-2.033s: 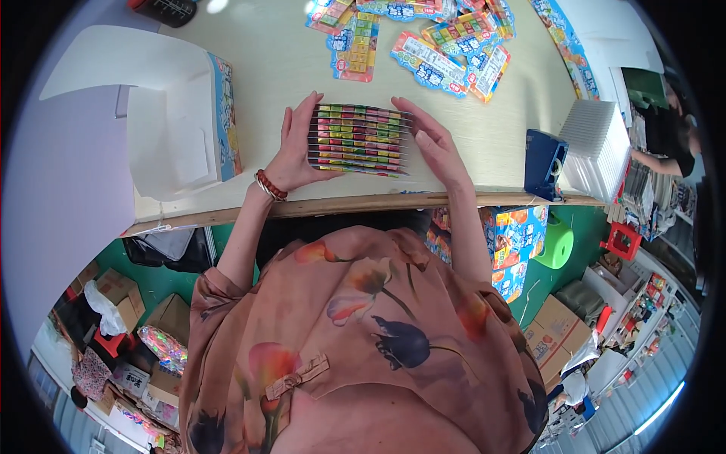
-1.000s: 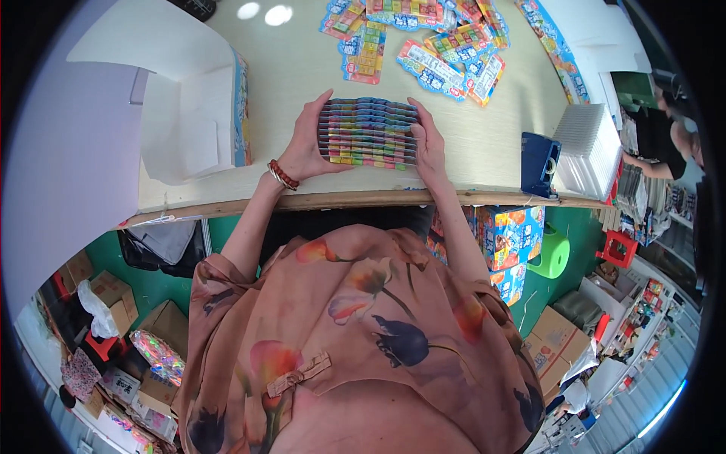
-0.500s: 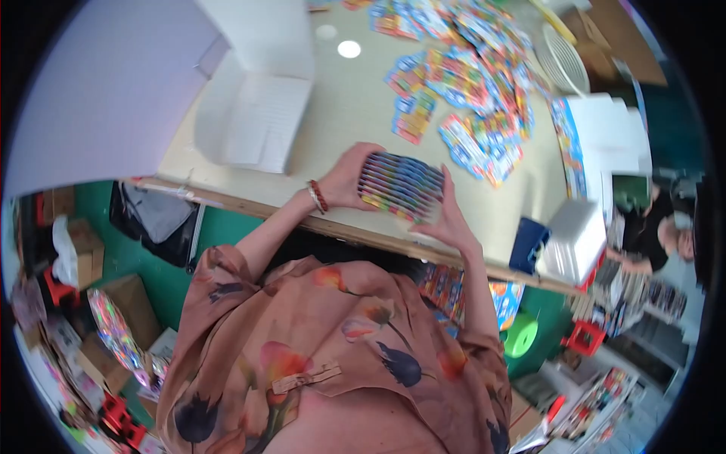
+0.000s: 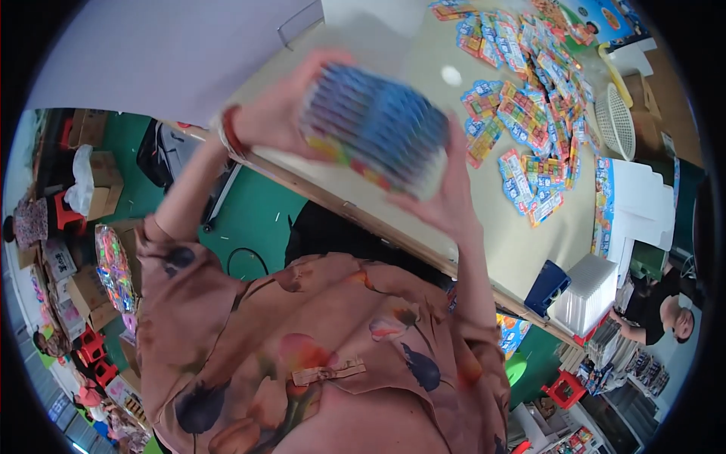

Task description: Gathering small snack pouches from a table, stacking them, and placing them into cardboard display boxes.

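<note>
With the blurred multicoloured stack of flat card packets (image 4: pixel 376 127) pinched between left hand (image 4: pixel 283 113) and right hand (image 4: pixel 446 198) above the pale bench (image 4: pixel 522 250), each grip should press evenly so none slip.

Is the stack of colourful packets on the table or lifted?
Lifted: both hands, left hand and right hand, grip the blurred stack of packets above the table edge.

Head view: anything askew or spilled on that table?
Nothing damaged. Colourful flat packets lie scattered loosely across the beige table, not stacked. Both hands, left and right, hold a blurred stack of packets tilted.
</note>
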{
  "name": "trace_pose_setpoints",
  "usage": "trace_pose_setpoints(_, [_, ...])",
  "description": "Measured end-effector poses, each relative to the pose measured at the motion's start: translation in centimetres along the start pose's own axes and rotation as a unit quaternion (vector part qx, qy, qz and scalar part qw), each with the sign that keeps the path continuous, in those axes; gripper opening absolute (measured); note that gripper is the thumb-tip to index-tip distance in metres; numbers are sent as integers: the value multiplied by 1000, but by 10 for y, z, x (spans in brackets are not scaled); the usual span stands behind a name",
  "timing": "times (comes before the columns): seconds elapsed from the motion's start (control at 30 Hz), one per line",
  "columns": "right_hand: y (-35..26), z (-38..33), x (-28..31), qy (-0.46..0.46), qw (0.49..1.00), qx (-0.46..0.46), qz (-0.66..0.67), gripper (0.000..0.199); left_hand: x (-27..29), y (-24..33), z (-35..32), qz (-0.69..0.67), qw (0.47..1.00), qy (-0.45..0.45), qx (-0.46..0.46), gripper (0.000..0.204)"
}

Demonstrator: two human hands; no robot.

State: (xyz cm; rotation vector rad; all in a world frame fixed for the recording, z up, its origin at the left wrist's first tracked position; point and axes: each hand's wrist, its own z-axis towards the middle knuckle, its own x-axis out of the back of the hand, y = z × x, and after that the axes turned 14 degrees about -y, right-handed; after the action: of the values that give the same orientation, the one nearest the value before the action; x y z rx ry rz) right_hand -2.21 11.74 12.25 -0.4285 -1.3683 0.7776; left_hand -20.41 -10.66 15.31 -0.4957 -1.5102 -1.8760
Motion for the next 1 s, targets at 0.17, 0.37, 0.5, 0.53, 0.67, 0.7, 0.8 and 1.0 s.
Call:
trace_pose_setpoints(0.17, [9, 78, -24, -56, 998, -9, 32, 115, 45, -46, -36, -36, 988, -24, 147, 105])
trace_pose_setpoints(0.37, [24, 73, -39, -123, 987, -71, -71, 119, 11, -75, -46, -59, 987, -21, 150, 104])
trace_pose_setpoints(0.5, [23, 62, -40, -61, 985, -63, -147, 107, -6, -85, -33, 20, 990, -28, 135, 102])
trace_pose_setpoints(0.53, [21, 60, -40, -13, 980, -49, -190, 97, -10, -85, -29, 47, 990, -38, 124, 101])
trace_pose_setpoints(0.67, [17, 49, -42, 36, 990, -34, -128, 57, -19, -76, -21, 118, 981, -54, 145, 102])
trace_pose_setpoints(0.7, [17, 45, -47, 13, 988, -14, -153, 42, -19, -75, -21, 116, 981, -57, 146, 102])
trace_pose_setpoints(0.8, [17, 41, -58, 10, 983, 3, -185, 17, -20, -74, -17, 125, 963, -111, 210, 109])
trace_pose_setpoints(1.0, [14, 50, -52, -36, 982, 7, -187, 5, -27, -80, -18, 250, 933, -143, 217, 114])
